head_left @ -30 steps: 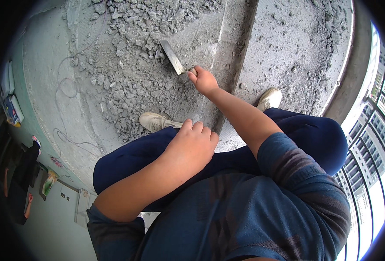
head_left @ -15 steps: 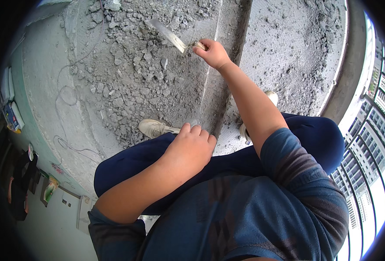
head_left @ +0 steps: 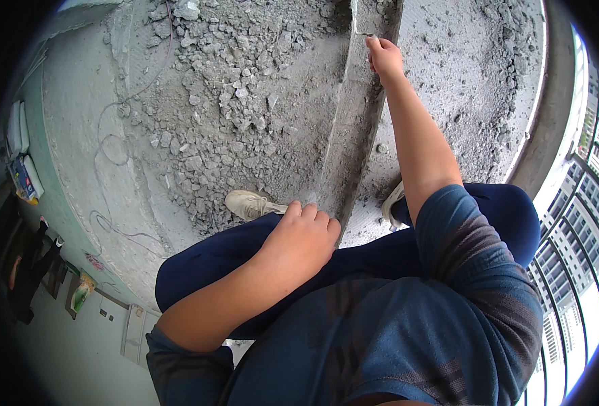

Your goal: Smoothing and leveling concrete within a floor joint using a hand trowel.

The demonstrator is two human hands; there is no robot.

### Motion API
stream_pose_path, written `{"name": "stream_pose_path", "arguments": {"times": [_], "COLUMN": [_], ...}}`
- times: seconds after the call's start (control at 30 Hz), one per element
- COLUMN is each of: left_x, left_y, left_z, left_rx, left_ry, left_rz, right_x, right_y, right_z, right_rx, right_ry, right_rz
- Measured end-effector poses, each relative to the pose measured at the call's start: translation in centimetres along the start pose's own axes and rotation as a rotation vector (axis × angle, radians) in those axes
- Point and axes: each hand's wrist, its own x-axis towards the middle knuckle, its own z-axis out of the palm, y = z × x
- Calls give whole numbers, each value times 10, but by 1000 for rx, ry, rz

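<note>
My right hand [head_left: 386, 58] is stretched far forward, its fingers wrapped around the handle of a trowel [head_left: 355, 16]. The pale blade shows edge-on beyond the hand and is partly cut off by the top of the view. It is over a long groove [head_left: 352, 128] in the rough concrete floor. My left hand [head_left: 301, 237] rests by my bent left knee, with its fingers curled and together. The fingertips are hidden, and nothing shows in that hand.
Broken concrete rubble [head_left: 238, 101] spreads left of the groove. A thin cable [head_left: 99, 135] lies looped farther left. My shoe [head_left: 248, 203] stands beside the rubble. A concrete ledge [head_left: 550, 108] and a railing [head_left: 577, 237] run along the right.
My right hand has moved forward and to the right with the trowel, from the rubble's edge to the groove. The blade has turned edge-on. My left hand stays in place.
</note>
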Motion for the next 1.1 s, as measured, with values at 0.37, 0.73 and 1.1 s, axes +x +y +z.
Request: {"name": "stream_pose_path", "arguments": {"times": [0.37,0.73,1.1], "left_x": [-1,9,14], "left_y": [-3,-4,10], "left_z": [-1,-10,-5], "left_rx": [-14,-26,-166], "left_ry": [21,-8,-33], "left_rz": [-5,14,-60], "right_x": [-4,-44,93], "right_y": [8,-24,-81], "right_z": [15,35,-8], "right_rx": [-60,-736,-252], "right_ry": [-9,-518,39], "right_rz": [10,-221,-103]}}
